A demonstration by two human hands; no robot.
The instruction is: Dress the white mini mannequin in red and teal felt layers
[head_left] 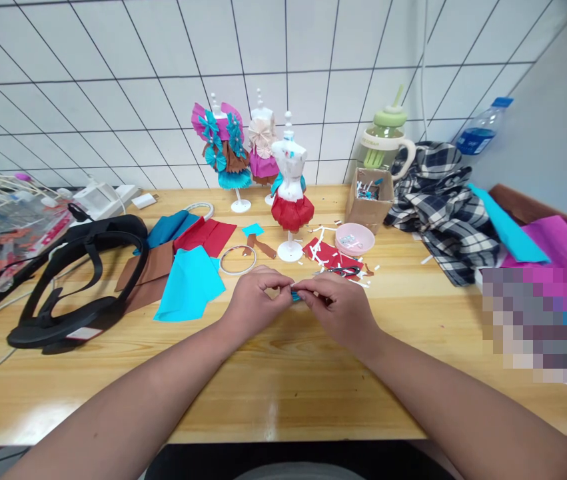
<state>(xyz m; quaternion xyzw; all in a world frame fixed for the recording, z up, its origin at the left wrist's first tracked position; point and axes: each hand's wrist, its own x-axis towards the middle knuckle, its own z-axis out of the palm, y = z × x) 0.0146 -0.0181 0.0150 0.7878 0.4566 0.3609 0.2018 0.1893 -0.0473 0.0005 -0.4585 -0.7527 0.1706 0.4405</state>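
Observation:
My left hand [261,297] and my right hand [337,303] meet over the middle of the table, thumbs and fingers pinched. Between them is a small piece of blue crepe paper [296,296], mostly hidden by the fingers; its ridges suggest folds. Just beyond stands a small white mannequin [290,167] wearing a puffy red paper skirt [292,212]. Scissors [344,271] lie on red paper scraps close to my right hand. A thin white ring [238,261] rests on the wood beyond my left hand.
Bright blue paper [188,287], brown paper [150,277] and a black headset strap [78,287] lie left. Two dressed mannequins stand behind. At right are a pink dish [354,239], cardboard box [370,203], handled bottle [387,143] and plaid cloth [433,207].

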